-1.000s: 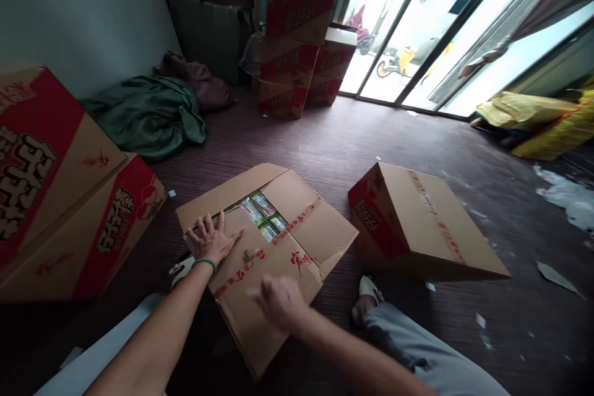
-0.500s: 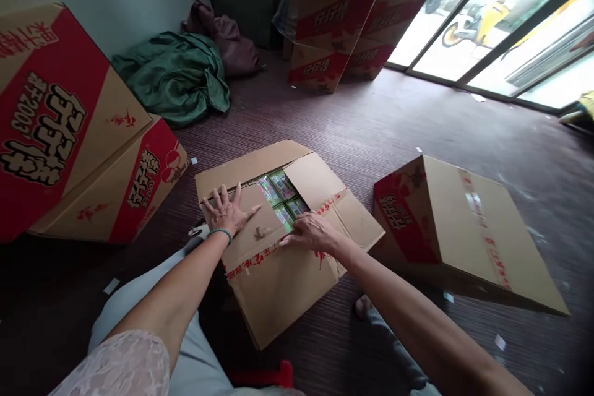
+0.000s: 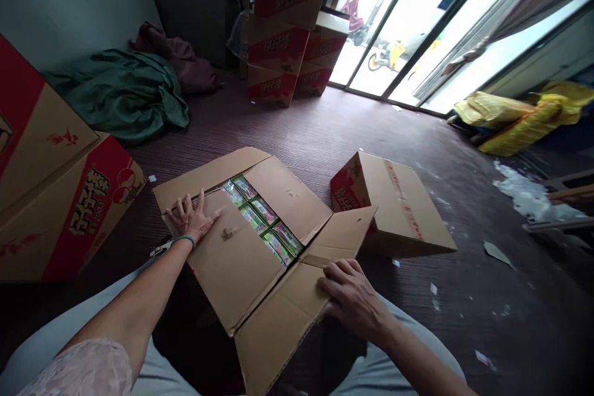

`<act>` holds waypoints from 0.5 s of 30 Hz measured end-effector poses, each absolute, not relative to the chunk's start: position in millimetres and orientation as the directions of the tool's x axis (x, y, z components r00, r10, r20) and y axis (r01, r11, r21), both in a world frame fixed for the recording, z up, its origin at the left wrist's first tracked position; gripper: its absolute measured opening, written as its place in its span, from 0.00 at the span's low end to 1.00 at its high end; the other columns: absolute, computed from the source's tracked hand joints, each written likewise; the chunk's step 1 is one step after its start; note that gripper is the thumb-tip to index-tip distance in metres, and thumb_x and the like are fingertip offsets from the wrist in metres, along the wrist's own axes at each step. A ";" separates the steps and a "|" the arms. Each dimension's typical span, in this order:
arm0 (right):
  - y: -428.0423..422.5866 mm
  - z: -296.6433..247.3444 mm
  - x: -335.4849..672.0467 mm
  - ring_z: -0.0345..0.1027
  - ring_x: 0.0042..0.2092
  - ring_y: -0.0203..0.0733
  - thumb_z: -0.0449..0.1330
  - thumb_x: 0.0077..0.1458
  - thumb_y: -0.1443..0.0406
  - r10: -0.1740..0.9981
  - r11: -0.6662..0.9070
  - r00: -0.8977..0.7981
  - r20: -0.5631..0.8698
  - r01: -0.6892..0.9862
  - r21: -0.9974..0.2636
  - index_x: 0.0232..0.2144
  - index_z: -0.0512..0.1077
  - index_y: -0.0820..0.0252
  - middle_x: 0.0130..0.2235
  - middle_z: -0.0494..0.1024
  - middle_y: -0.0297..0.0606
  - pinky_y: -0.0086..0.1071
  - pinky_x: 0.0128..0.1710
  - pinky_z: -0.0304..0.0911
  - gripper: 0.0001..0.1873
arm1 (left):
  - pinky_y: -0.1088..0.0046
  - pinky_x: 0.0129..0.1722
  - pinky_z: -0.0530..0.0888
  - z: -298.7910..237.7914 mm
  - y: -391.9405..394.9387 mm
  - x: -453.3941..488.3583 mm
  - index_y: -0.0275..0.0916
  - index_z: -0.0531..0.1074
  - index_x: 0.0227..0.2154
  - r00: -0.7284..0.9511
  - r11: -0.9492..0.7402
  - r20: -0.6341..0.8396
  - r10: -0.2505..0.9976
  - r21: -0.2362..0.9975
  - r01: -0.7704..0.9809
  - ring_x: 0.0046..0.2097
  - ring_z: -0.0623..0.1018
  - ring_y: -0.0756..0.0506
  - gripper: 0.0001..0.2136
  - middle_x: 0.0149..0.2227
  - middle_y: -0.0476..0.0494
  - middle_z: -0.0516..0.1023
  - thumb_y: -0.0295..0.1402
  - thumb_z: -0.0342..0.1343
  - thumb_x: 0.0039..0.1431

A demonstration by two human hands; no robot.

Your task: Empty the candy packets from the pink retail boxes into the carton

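Note:
A cardboard box stands on the floor between my knees, its top partly opened. Green packs with clear, coloured tops sit in rows inside, showing through the gap between two inner flaps. My left hand lies spread on the left inner flap, fingers apart and palm down. On the near right side my right hand grips the edge of the long outer flap, which is folded outward. Its fingertips are on top of the flap, and the thumb is hidden beneath.
A sealed carton stands to the right. Large red-printed cartons fill the left side, and more stacked cartons stand at the back. Green cloth lies by the wall. Yellow sacks lie right of the glass doors.
My right hand has pulled the near outer flap up and outward, exposing more green packs. My left hand stays on the left flap. The view has turned to the right.

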State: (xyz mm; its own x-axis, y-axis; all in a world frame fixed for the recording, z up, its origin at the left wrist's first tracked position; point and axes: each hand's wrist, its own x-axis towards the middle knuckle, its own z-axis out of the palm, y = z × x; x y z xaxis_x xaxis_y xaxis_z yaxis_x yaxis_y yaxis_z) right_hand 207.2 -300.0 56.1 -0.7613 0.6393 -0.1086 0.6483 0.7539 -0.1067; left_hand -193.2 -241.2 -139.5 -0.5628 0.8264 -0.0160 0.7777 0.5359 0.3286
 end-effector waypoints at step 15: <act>-323.1 43.8 243.0 0.61 0.59 0.42 0.51 0.62 0.64 0.625 0.753 -0.743 -0.240 0.655 -0.068 0.53 0.71 0.54 0.57 0.73 0.39 0.39 0.57 0.49 0.18 | 0.65 0.47 0.76 -154.7 -381.1 -100.5 0.32 0.49 0.66 -0.651 0.620 -0.395 0.648 0.770 0.151 0.52 0.77 0.39 0.37 0.55 0.32 0.74 0.55 0.31 0.63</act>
State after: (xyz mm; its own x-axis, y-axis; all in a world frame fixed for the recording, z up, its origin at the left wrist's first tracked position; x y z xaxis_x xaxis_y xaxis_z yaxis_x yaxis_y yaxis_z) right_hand 243.0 -323.1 43.8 -0.7433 0.6247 -0.2395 0.6547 0.7528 -0.0683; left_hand -100.5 -381.1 -154.7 -0.6514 0.6481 -0.3945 0.1511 0.6204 0.7696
